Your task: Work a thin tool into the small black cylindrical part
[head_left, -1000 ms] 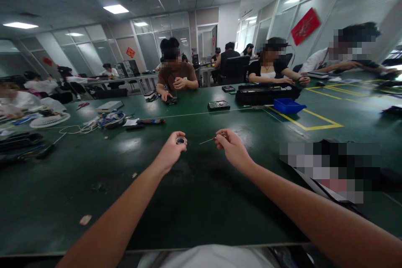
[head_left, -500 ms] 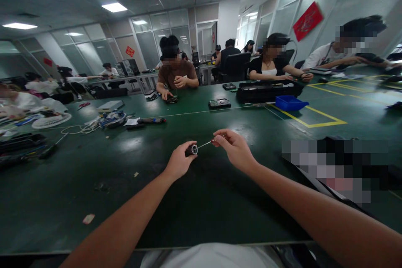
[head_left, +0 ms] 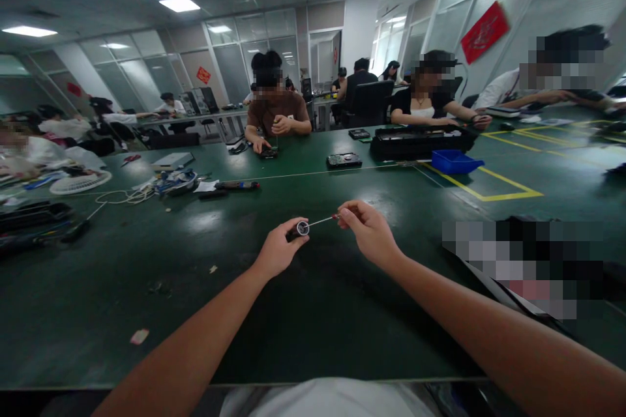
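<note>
My left hand [head_left: 280, 251] is closed around a small dark cylindrical part [head_left: 302, 229] with a pale ring at its open end, which faces right. My right hand [head_left: 366, 228] pinches the reddish handle of a thin screwdriver [head_left: 323, 220]. Its metal shaft runs leftward, and the tip meets the ringed end of the part; how deep it reaches I cannot tell. Fingers cover most of the handle and the back of the cylinder. Both hands are above the green table [head_left: 313, 326].
Ahead lie a hard drive [head_left: 344, 160], a long black housing [head_left: 423, 141] and a blue tray [head_left: 456, 161]. At left are a pen-like tool [head_left: 238, 186], tangled cables [head_left: 177, 182] and a white slotted cover [head_left: 81, 182]. A co-worker in brown [head_left: 278, 111] sits opposite.
The view has shifted slightly. My right hand has moved a little to the right with the screwdriver, and more of the shaft shows. My left hand keeps its hold on the part.
</note>
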Motion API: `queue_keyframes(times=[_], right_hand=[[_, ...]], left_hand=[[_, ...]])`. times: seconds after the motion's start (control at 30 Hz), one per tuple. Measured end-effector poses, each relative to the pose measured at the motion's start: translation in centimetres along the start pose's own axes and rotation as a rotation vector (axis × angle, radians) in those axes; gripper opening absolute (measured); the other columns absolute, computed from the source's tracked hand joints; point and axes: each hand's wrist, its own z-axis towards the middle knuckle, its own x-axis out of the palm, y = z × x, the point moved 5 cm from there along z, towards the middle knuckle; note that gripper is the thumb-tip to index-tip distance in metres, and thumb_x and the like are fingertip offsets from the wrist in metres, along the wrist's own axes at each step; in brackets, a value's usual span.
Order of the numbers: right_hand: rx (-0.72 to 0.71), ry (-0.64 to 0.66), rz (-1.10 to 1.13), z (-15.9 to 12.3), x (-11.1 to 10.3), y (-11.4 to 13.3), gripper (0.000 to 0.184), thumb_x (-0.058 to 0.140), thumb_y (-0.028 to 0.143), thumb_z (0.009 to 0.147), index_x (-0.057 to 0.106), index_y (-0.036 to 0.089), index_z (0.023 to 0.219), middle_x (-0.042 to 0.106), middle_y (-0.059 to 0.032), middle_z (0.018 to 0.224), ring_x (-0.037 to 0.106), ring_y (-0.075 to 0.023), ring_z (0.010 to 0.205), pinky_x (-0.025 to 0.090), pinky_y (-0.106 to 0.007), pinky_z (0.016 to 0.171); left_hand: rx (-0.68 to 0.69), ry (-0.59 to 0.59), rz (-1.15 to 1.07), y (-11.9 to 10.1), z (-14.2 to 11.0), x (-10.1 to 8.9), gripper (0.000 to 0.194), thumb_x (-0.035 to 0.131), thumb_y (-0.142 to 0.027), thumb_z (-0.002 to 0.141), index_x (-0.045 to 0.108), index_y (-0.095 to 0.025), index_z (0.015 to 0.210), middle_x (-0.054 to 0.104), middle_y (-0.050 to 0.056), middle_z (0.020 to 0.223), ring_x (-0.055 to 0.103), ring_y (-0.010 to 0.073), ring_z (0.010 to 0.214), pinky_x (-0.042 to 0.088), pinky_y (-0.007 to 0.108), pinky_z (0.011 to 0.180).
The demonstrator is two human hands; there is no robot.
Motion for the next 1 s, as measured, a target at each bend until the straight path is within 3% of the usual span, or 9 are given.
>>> queue_keyframes(times=[0.23, 0.43, 0.53, 0.83, 1.0], right_hand=[[-0.005, 0.032, -0.093, -0.2, 0.3, -0.3, 0.022, 0.055, 0.042, 0.089, 0.065, 0.022, 0.092, 0.07, -0.0041, 0.082, 0.066, -0.0196, 0.077, 0.05, -0.035, 0.072], [-0.04, -0.003, -0.317, -0.3, -0.2, 0.3, 0.035, 0.059, 0.054, 0.086, 0.065, 0.022, 0.074, 0.06, -0.0006, 0.061, 0.053, -0.0157, 0.055, 0.037, -0.029, 0.052], [-0.061, -0.047, -0.4, -0.4, -0.5, 0.6, 0.04, 0.057, 0.058, 0.085, 0.063, 0.022, 0.068, 0.055, 0.0005, 0.055, 0.048, -0.0147, 0.051, 0.033, -0.029, 0.05], [-0.005, -0.069, -0.435, 0.0, -0.8, 0.4, 0.049, 0.054, 0.061, 0.086, 0.058, 0.021, 0.057, 0.051, 0.0006, 0.049, 0.045, -0.0137, 0.046, 0.03, -0.029, 0.049], [-0.075, -0.046, -0.469, -0.3, -0.5, 0.5, 0.056, 0.054, 0.062, 0.085, 0.05, 0.02, 0.048, 0.042, 0.0032, 0.044, 0.039, -0.0108, 0.043, 0.027, -0.027, 0.046]], left_hand=[[0.014, 0.017, 0.007, 0.0, -0.1, -0.1, 0.038, 0.067, -0.019, 0.081, 0.065, -0.025, 0.119, 0.065, 0.004, 0.124, 0.058, 0.0227, 0.117, 0.039, 0.039, 0.108], [0.025, 0.033, 0.067, 0.0, -0.3, -0.2, 0.04, 0.069, -0.022, 0.082, 0.065, -0.029, 0.121, 0.065, 0.003, 0.122, 0.057, 0.0228, 0.115, 0.04, 0.04, 0.106], [0.041, 0.043, 0.075, -0.2, -0.4, -0.3, 0.041, 0.068, -0.023, 0.083, 0.064, -0.03, 0.123, 0.065, 0.002, 0.122, 0.057, 0.0224, 0.114, 0.041, 0.04, 0.104], [0.052, 0.054, 0.073, -0.3, -0.4, -0.3, 0.042, 0.069, -0.023, 0.083, 0.063, -0.03, 0.124, 0.065, 0.002, 0.121, 0.057, 0.0223, 0.113, 0.041, 0.039, 0.103], [0.082, 0.064, 0.125, -0.2, -0.4, -0.2, 0.043, 0.072, -0.024, 0.081, 0.064, -0.031, 0.123, 0.065, 0.002, 0.121, 0.057, 0.0223, 0.113, 0.041, 0.039, 0.103]])
